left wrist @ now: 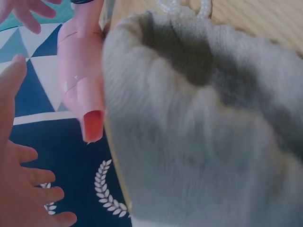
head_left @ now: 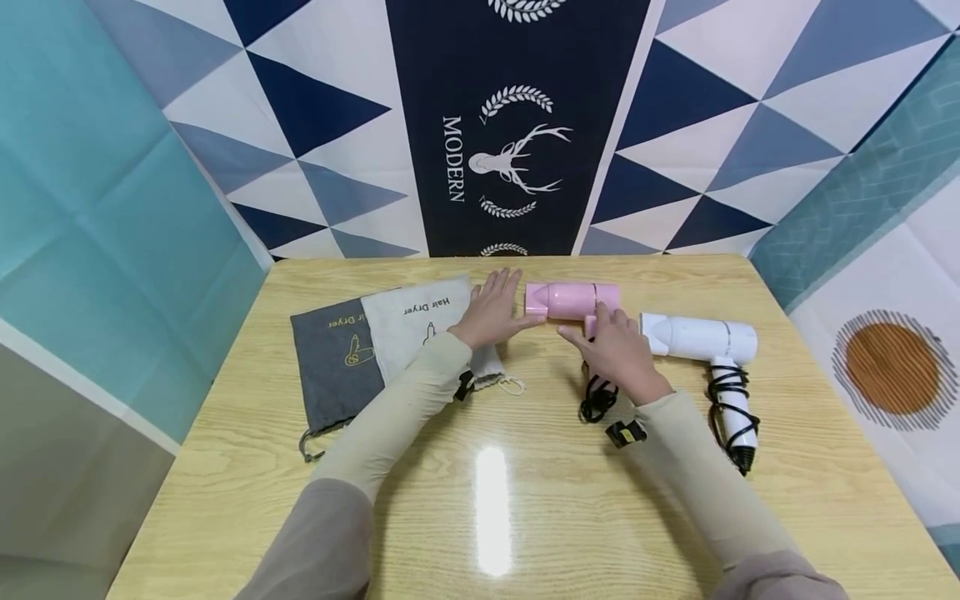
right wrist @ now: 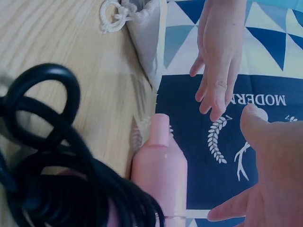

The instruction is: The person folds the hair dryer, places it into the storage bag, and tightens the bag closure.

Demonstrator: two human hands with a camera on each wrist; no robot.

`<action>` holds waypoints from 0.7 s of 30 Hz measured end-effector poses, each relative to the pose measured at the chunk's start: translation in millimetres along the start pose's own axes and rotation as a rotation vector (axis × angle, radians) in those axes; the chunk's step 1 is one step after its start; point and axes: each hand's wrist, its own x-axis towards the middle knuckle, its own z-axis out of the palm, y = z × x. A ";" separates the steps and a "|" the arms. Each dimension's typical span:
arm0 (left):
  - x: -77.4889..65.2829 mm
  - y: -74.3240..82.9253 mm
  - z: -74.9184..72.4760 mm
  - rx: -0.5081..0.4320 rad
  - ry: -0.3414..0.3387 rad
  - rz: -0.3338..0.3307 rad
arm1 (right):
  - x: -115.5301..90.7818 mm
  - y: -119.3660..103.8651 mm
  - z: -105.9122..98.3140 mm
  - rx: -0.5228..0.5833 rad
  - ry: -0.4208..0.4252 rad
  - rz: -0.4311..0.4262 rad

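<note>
A pink hair dryer lies near the back of the table, its nozzle toward the left. My left hand, fingers spread, hovers over the edge of a light grey drawstring bag, just left of that nozzle. Over the pink dryer's handle I have my right hand, thumb and fingers apart and gripping nothing. The right wrist view shows this hand beside the pink body, with a gap between them. A black cord is coiled round the handle, which my hand partly hides in the head view.
To the right lies a white hair dryer with black cord wound round its handle. A dark grey drawstring bag is partly under the light one. Patterned cloth hangs behind the wooden table.
</note>
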 end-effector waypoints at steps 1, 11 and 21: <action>2.0 0.9 1.8 -0.001 -0.002 0.003 | -0.4 1.3 0.4 0.000 -0.003 0.004; 18.8 7.1 17.8 -0.017 -0.007 0.045 | 1.3 16.0 8.2 -0.002 0.009 0.050; 32.0 15.1 31.5 -0.019 -0.015 0.058 | 7.2 26.2 19.7 -0.014 0.000 0.103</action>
